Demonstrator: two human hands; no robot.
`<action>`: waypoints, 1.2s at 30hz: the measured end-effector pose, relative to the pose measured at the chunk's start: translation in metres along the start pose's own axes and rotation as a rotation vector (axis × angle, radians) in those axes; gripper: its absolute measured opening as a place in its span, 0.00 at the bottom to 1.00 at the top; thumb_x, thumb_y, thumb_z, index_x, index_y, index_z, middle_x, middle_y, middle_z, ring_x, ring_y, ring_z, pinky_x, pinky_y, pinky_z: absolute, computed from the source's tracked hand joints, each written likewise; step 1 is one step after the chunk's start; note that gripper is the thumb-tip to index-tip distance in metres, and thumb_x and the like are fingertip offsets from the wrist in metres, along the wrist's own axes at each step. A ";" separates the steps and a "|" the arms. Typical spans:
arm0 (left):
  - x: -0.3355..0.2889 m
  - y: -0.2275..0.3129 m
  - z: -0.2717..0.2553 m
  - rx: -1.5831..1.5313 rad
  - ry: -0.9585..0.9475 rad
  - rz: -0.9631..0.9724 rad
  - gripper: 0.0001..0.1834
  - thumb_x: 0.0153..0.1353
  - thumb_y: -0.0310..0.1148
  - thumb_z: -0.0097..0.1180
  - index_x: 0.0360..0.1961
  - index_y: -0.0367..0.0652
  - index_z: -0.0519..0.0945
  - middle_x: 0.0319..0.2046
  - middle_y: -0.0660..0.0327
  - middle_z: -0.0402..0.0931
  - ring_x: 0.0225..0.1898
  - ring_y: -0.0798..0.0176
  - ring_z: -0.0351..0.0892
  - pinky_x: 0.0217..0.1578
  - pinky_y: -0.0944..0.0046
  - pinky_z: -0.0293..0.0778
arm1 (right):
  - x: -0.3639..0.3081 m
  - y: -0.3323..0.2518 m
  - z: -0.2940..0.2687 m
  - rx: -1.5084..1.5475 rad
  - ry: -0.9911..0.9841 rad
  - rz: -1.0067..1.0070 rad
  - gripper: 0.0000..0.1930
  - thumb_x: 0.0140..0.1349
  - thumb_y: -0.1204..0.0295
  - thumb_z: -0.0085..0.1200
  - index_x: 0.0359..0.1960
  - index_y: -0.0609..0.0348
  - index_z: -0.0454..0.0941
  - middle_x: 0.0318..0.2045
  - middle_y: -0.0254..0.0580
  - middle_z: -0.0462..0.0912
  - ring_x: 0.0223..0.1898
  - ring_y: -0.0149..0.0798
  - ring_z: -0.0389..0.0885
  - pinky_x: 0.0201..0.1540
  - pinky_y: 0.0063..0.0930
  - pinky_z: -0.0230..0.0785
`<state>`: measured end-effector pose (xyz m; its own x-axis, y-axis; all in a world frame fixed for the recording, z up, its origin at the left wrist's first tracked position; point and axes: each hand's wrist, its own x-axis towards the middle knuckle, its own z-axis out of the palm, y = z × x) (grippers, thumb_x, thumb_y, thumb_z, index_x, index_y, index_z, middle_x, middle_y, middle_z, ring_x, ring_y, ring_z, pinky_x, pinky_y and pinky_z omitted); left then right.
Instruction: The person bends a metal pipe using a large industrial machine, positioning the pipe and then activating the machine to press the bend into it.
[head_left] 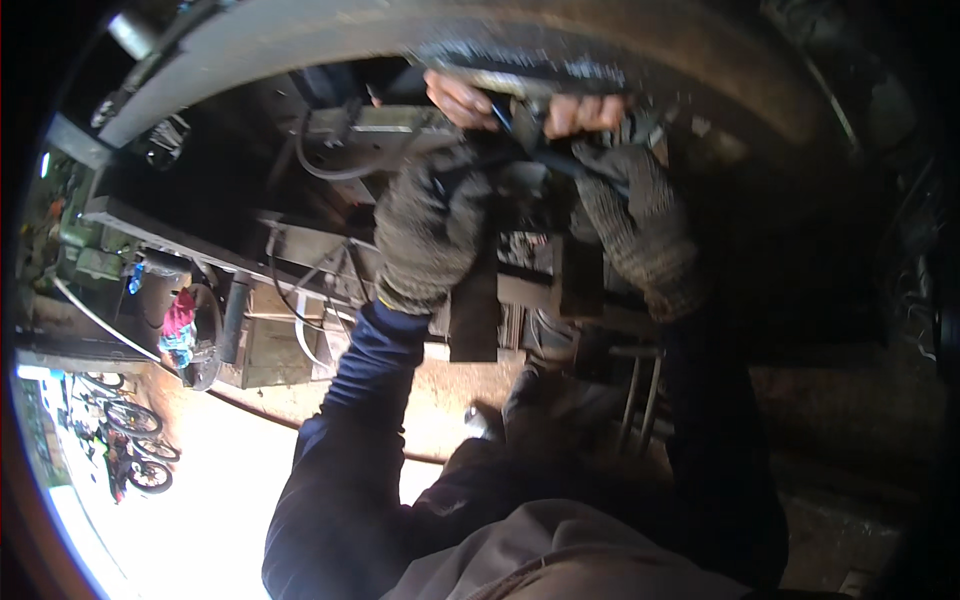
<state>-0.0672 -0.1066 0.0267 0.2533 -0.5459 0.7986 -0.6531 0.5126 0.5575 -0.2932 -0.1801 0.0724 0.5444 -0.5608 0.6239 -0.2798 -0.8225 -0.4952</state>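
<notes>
Apparently four hands crowd one curved metal band

Close under the curved metal band (300, 48), a dark rod (545, 156) slants across the space between two gloved hands. The left gloved hand (430, 235) sits on the near side of the band, fingers bent inward; from where I stand I can't tell whether they pinch anything. The right gloved hand (640, 225), also on the near side, has its fingers curled against the rod, though blur hides whether they truly clamp it.

Tight to the band's underside are one bare hand (460, 101) and a second bare hand (583, 115), only their fingers showing, presumably a co-worker's. That would worry me most: should the rod slip or swing, those unprotected fingers look near enough to be knocked or squeezed against the metal. Loose knit gloves could cause just such a slip, if the rod is smooth or greasy. Deep shadow beneath the band wouldn't help either; a badly seated rod might go unnoticed. And if the two people push out of step, a glove could get trapped too.
</notes>
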 end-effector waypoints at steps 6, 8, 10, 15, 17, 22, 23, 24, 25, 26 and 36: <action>-0.002 0.012 -0.007 0.164 -0.011 -0.067 0.15 0.67 0.36 0.65 0.48 0.38 0.82 0.40 0.49 0.86 0.42 0.50 0.88 0.45 0.57 0.80 | 0.001 0.004 0.005 0.047 0.035 -0.057 0.13 0.71 0.70 0.59 0.54 0.61 0.77 0.42 0.41 0.84 0.43 0.36 0.85 0.48 0.31 0.78; 0.000 0.015 -0.008 0.127 -0.045 -0.140 0.15 0.66 0.35 0.64 0.48 0.36 0.82 0.43 0.50 0.86 0.45 0.53 0.87 0.50 0.58 0.78 | -0.001 0.005 0.006 0.061 0.036 -0.033 0.13 0.71 0.70 0.59 0.53 0.61 0.77 0.42 0.41 0.84 0.40 0.34 0.85 0.45 0.30 0.79; 0.001 0.019 -0.007 0.138 -0.043 -0.121 0.15 0.67 0.35 0.64 0.48 0.37 0.82 0.43 0.52 0.87 0.45 0.55 0.87 0.50 0.59 0.78 | 0.001 0.011 0.006 0.091 0.025 -0.001 0.13 0.72 0.69 0.59 0.54 0.60 0.76 0.41 0.40 0.84 0.38 0.33 0.86 0.43 0.29 0.79; -0.004 -0.005 -0.009 0.248 0.010 0.042 0.20 0.64 0.39 0.69 0.47 0.33 0.80 0.35 0.48 0.85 0.35 0.46 0.87 0.38 0.57 0.81 | -0.002 0.011 0.001 0.183 -0.061 0.212 0.14 0.72 0.68 0.60 0.54 0.60 0.76 0.41 0.40 0.85 0.36 0.31 0.86 0.43 0.26 0.81; -0.002 -0.005 -0.007 0.237 0.028 0.108 0.23 0.62 0.40 0.70 0.47 0.31 0.80 0.32 0.48 0.84 0.32 0.48 0.87 0.34 0.58 0.80 | -0.003 0.014 0.003 0.384 -0.094 0.308 0.15 0.72 0.66 0.60 0.55 0.60 0.76 0.42 0.40 0.85 0.37 0.30 0.86 0.42 0.26 0.82; -0.013 -0.003 -0.005 0.249 0.048 -0.019 0.20 0.67 0.39 0.66 0.52 0.35 0.82 0.42 0.50 0.86 0.43 0.54 0.86 0.49 0.59 0.78 | 0.005 0.014 -0.002 -0.302 -0.026 -0.129 0.20 0.70 0.72 0.59 0.61 0.65 0.75 0.51 0.53 0.82 0.45 0.44 0.86 0.48 0.36 0.80; -0.014 -0.005 -0.005 0.239 0.057 0.025 0.21 0.66 0.39 0.66 0.53 0.34 0.81 0.42 0.49 0.86 0.43 0.54 0.86 0.49 0.59 0.78 | 0.005 0.015 -0.002 -0.356 -0.025 -0.174 0.21 0.71 0.72 0.58 0.62 0.64 0.74 0.52 0.54 0.82 0.45 0.43 0.87 0.48 0.35 0.81; -0.012 -0.002 -0.006 0.223 0.035 0.007 0.22 0.66 0.40 0.66 0.53 0.34 0.81 0.43 0.49 0.85 0.44 0.54 0.86 0.49 0.59 0.78 | 0.007 0.011 -0.002 -0.253 -0.037 -0.108 0.21 0.71 0.72 0.57 0.63 0.64 0.73 0.53 0.53 0.82 0.45 0.42 0.87 0.47 0.35 0.81; -0.009 0.002 -0.007 0.207 0.013 -0.011 0.22 0.66 0.40 0.66 0.53 0.33 0.81 0.43 0.49 0.85 0.44 0.53 0.86 0.50 0.59 0.78 | 0.009 0.005 -0.001 -0.151 -0.041 -0.041 0.21 0.72 0.72 0.57 0.64 0.65 0.72 0.54 0.53 0.82 0.44 0.40 0.87 0.47 0.34 0.82; -0.008 0.005 -0.008 0.192 -0.009 -0.029 0.23 0.66 0.40 0.66 0.53 0.33 0.81 0.43 0.48 0.85 0.44 0.53 0.86 0.50 0.59 0.78 | 0.007 -0.005 -0.001 0.110 -0.057 0.138 0.22 0.73 0.72 0.56 0.65 0.65 0.71 0.55 0.53 0.82 0.44 0.39 0.87 0.46 0.33 0.82; -0.012 -0.004 -0.006 0.315 0.042 -0.007 0.22 0.65 0.40 0.68 0.52 0.34 0.81 0.42 0.49 0.85 0.41 0.53 0.86 0.46 0.58 0.79 | 0.004 0.015 0.003 -0.069 -0.026 -0.045 0.20 0.70 0.72 0.58 0.62 0.66 0.74 0.55 0.53 0.81 0.52 0.46 0.84 0.57 0.39 0.77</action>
<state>-0.0631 -0.0981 0.0165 0.2835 -0.5170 0.8077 -0.8385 0.2750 0.4704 -0.2927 -0.1948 0.0652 0.5777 -0.5212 0.6282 -0.3078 -0.8519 -0.4237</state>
